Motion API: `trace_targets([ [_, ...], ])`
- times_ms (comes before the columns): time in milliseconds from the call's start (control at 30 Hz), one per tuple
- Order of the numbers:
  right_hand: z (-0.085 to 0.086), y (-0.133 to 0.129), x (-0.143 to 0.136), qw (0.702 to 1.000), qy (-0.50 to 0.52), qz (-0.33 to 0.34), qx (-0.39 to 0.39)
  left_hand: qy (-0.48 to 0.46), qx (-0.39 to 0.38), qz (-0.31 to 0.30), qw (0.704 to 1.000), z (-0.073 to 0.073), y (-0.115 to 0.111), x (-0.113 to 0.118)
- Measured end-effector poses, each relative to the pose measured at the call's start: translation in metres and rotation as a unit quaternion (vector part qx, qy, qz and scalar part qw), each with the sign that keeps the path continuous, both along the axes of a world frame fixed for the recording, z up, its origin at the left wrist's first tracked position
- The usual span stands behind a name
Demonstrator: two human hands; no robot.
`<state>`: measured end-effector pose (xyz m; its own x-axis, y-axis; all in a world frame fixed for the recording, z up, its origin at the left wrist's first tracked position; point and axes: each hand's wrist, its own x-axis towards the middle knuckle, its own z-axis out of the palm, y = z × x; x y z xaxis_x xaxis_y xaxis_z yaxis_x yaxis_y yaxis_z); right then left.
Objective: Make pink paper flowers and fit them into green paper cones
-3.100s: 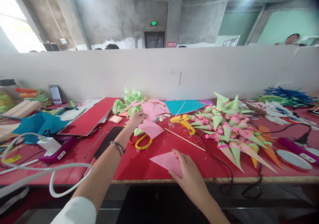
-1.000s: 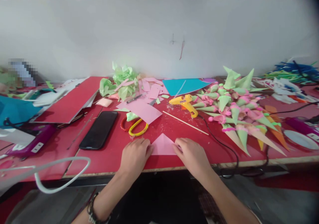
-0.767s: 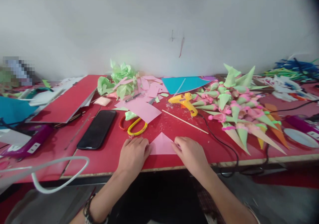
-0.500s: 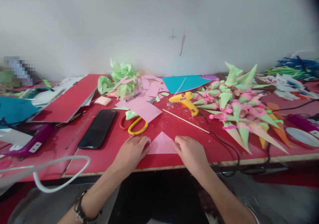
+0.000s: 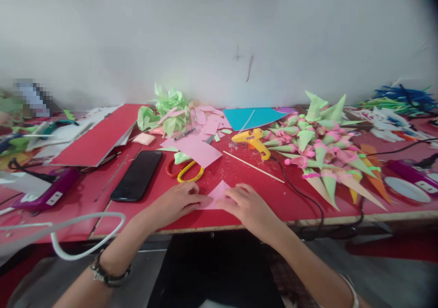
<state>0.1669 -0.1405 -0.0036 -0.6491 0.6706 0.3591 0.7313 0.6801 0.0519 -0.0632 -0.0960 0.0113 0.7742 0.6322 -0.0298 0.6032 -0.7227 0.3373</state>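
Note:
A small piece of pink paper (image 5: 221, 187), folded to a peak at its far end, lies near the table's front edge between my hands. My left hand (image 5: 178, 203) has its fingertips closed on the paper's left corner. My right hand (image 5: 243, 203) grips the right side and bends it inward over the middle; the fingers cover that part. Just beyond my left hand are scissors (image 5: 190, 171) with red and yellow handles, their blades under a larger pink sheet (image 5: 196, 148). A thin wooden stick (image 5: 253, 167) lies beyond my right hand.
A yellow glue gun (image 5: 252, 140) rests ahead, its black cord trailing right. Green and pink paper cones (image 5: 321, 153) are heaped at the right. A black phone (image 5: 137, 175) lies left, near a red board (image 5: 99, 134) and a purple power strip (image 5: 51, 191). A white cable loops at the front left.
My right hand has moved left, bringing the paper's right side inward. My left hand has shifted slightly left, its fingers stretched toward the left corner. The view has tilted up a little.

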Motion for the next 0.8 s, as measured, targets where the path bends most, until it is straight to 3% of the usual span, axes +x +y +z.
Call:
trace_targets([
  [100, 0.002, 0.000, -0.002, 0.998, -0.012, 0.057, -0.031, -0.013, -0.006, -0.006, 1.000, -0.001, 0.001, 0.000],
  [367, 0.005, 0.001, -0.004, 0.994, -0.006, 0.081, -0.067, -0.007, -0.007, -0.009, 1.000, -0.002, 0.003, -0.002],
  [600, -0.004, -0.012, 0.030, 0.995, 0.039, 0.030, -0.086, 0.015, -0.001, -0.018, 1.000, -0.001, 0.003, -0.001],
  [800, -0.004, -0.021, 0.047, 0.997, 0.062, 0.000, -0.050, 0.054, 0.033, -0.075, 0.995, 0.006, -0.003, 0.003],
])
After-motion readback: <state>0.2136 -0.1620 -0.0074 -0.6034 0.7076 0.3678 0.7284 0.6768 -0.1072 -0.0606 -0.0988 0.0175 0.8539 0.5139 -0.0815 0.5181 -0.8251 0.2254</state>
